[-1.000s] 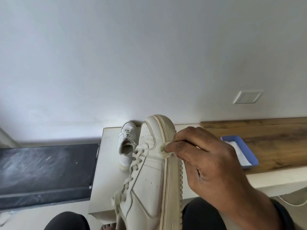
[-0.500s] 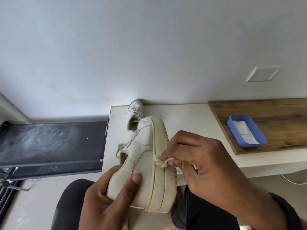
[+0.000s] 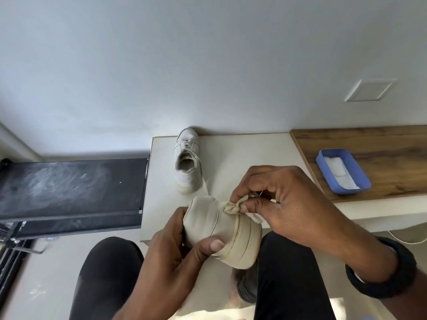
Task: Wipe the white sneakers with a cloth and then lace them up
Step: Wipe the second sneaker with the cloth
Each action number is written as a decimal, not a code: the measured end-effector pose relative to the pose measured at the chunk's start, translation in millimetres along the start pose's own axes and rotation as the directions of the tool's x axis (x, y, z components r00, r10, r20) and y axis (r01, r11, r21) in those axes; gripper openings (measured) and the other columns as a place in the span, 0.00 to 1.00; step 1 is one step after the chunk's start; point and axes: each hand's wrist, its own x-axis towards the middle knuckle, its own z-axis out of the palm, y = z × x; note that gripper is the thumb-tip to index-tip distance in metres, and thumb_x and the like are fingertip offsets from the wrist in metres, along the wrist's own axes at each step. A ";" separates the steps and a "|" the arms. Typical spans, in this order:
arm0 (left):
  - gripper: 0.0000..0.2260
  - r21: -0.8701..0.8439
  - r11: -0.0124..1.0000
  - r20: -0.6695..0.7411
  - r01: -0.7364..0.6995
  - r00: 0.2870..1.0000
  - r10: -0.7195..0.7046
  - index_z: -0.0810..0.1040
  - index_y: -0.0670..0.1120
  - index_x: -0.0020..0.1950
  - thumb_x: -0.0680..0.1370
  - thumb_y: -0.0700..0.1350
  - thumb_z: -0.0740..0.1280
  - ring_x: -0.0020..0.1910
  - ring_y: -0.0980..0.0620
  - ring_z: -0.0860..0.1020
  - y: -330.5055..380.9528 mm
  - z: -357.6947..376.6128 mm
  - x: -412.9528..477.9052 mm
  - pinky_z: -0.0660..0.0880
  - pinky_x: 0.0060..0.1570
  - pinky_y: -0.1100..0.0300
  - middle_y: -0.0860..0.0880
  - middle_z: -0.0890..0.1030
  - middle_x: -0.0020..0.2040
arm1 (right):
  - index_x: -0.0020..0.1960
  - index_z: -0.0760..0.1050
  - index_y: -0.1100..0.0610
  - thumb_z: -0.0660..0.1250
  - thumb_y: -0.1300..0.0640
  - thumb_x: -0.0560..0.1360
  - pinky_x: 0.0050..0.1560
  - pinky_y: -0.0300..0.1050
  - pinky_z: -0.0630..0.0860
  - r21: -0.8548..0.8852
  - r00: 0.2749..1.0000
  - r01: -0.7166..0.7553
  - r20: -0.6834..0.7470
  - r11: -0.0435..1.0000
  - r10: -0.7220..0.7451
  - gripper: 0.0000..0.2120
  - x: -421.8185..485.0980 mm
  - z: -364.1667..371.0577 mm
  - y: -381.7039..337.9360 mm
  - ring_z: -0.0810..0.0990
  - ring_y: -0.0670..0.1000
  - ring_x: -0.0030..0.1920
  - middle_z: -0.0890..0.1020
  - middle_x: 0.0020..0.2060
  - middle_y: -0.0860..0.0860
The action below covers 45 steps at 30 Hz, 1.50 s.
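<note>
My left hand (image 3: 178,245) grips a cream-white sneaker (image 3: 221,229) from below, thumb across its heel, which is turned toward me above my lap. My right hand (image 3: 284,202) pinches a small bunched cloth (image 3: 232,207) against the sneaker's sole edge. A second white sneaker (image 3: 187,159) stands upright on the white table (image 3: 242,153) near the wall, laces loosely threaded and one lace end trailing toward me.
A blue tray (image 3: 344,173) holding white cloth sits on a wooden board (image 3: 381,144) at the right. A dark treadmill deck (image 3: 69,190) lies left of the table. My knees in dark trousers (image 3: 284,273) are below the shoe. A white cable (image 3: 406,239) hangs at right.
The held sneaker has come down toward my lap and turned heel-first to me. My left hand has come into view gripping it. The cloth has slid along the sole toward the heel.
</note>
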 end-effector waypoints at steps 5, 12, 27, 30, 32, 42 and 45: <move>0.17 0.062 0.998 0.059 -0.001 0.998 -0.003 0.75 0.63 0.56 0.69 0.61 0.73 0.35 0.55 0.80 -1.0 -7.8 8.5 0.77 0.34 0.63 0.54 0.83 0.44 | 0.47 0.86 0.51 0.76 0.62 0.72 0.45 0.40 0.79 0.012 1.000 -0.007 -0.021 1.000 0.007 0.08 -0.4 -0.8 1.6 0.83 0.45 0.46 0.84 0.42 0.41; 0.17 0.441 0.870 0.064 -0.218 0.975 0.212 0.79 0.60 0.51 0.67 0.66 0.73 0.42 0.60 0.77 -1.3 -23.1 17.7 0.72 0.41 0.72 0.60 0.80 0.44 | 0.47 0.86 0.49 0.76 0.61 0.72 0.46 0.41 0.80 0.016 1.000 -0.017 -0.022 1.000 0.018 0.08 0.3 -7.2 2.4 0.83 0.44 0.46 0.84 0.41 0.40; 0.16 0.200 0.938 -0.061 -0.282 0.952 0.299 0.72 0.56 0.53 0.77 0.67 0.65 0.35 0.50 0.77 -11.5 -2.7 8.9 0.74 0.34 0.54 0.51 0.77 0.40 | 0.48 0.85 0.54 0.74 0.64 0.72 0.45 0.33 0.78 -0.164 0.963 0.154 -0.195 0.974 -0.185 0.07 -6.5 -3.4 -19.3 0.82 0.42 0.44 0.82 0.44 0.42; 0.14 -0.011 0.972 -0.146 -0.235 0.962 0.231 0.76 0.61 0.56 0.75 0.65 0.69 0.43 0.55 0.81 -6.2 0.8 7.8 0.78 0.42 0.63 0.53 0.82 0.45 | 0.49 0.84 0.57 0.71 0.69 0.73 0.45 0.36 0.78 -0.288 0.928 0.231 -0.222 0.929 -0.300 0.10 -17.6 8.1 -30.6 0.80 0.44 0.44 0.81 0.45 0.47; 0.16 -0.123 0.972 -0.179 -0.199 0.968 0.176 0.77 0.59 0.57 0.74 0.65 0.70 0.47 0.55 0.82 -4.7 0.9 6.3 0.78 0.46 0.65 0.51 0.83 0.47 | 0.51 0.84 0.58 0.70 0.72 0.71 0.42 0.43 0.79 -0.377 0.909 0.267 -0.207 0.887 -0.362 0.13 -22.8 15.3 -34.4 0.79 0.48 0.45 0.81 0.45 0.50; 0.15 -0.086 0.972 -0.213 -0.221 0.957 0.198 0.77 0.63 0.57 0.74 0.67 0.69 0.44 0.55 0.81 -0.9 2.8 -0.7 0.77 0.45 0.63 0.51 0.82 0.45 | 0.49 0.85 0.56 0.70 0.63 0.74 0.45 0.33 0.78 -0.295 0.922 0.163 -0.295 0.941 -0.252 0.06 1.2 4.3 -28.9 0.81 0.42 0.43 0.82 0.44 0.45; 0.13 0.077 0.958 -0.222 -0.277 0.932 0.288 0.73 0.61 0.56 0.77 0.67 0.65 0.38 0.55 0.78 -2.0 1.5 0.8 0.74 0.38 0.64 0.53 0.78 0.41 | 0.49 0.85 0.56 0.71 0.64 0.74 0.45 0.30 0.77 -0.315 0.921 0.170 -0.287 0.934 -0.265 0.07 -2.4 5.9 -30.1 0.81 0.42 0.43 0.83 0.44 0.46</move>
